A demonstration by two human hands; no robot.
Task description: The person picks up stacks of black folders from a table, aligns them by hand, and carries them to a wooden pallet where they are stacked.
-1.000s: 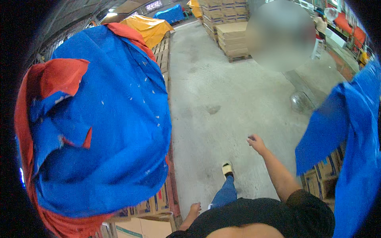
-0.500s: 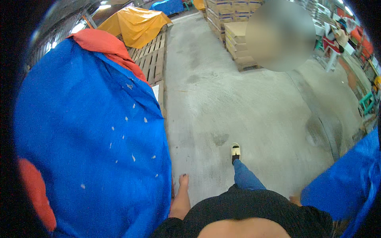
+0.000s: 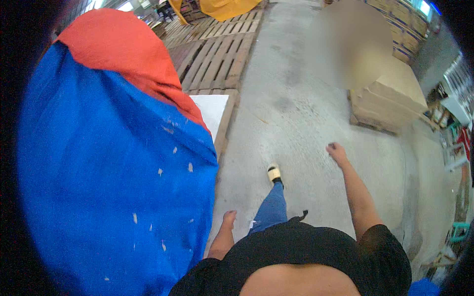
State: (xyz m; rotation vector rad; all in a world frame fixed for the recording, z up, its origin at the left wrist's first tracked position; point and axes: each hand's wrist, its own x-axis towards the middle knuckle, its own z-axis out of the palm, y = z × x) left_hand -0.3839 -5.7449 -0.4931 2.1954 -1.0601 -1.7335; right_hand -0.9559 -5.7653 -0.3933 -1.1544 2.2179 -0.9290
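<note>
My left hand (image 3: pixel 229 218) hangs low beside a large pile under a blue tarp (image 3: pixel 118 163). Its fingers are curled in, with nothing seen in them. Ahead of my body and to the right, my right hand (image 3: pixel 336 152) is held out over the concrete floor (image 3: pixel 296 133). It is open, fingers loosely bent and thumb apart, holding nothing. Neither hand touches the tarp or any other thing. A red-orange cover (image 3: pixel 123 44) lies over the pile's far end.
Wooden pallets (image 3: pixel 222 56) line the left side beyond the pile, with a white sheet (image 3: pixel 212 109) nearby. Ahead to the right stand stacked cartons (image 3: pixel 395 91) on a pallet, partly behind a blurred patch. A green stool (image 3: pixel 460 231) is at the right rim.
I have moved forward: pallets and cartons are nearer, and the view has turned rightward. My right hand has swung forward from beside my body. A different foot shows in front.
</note>
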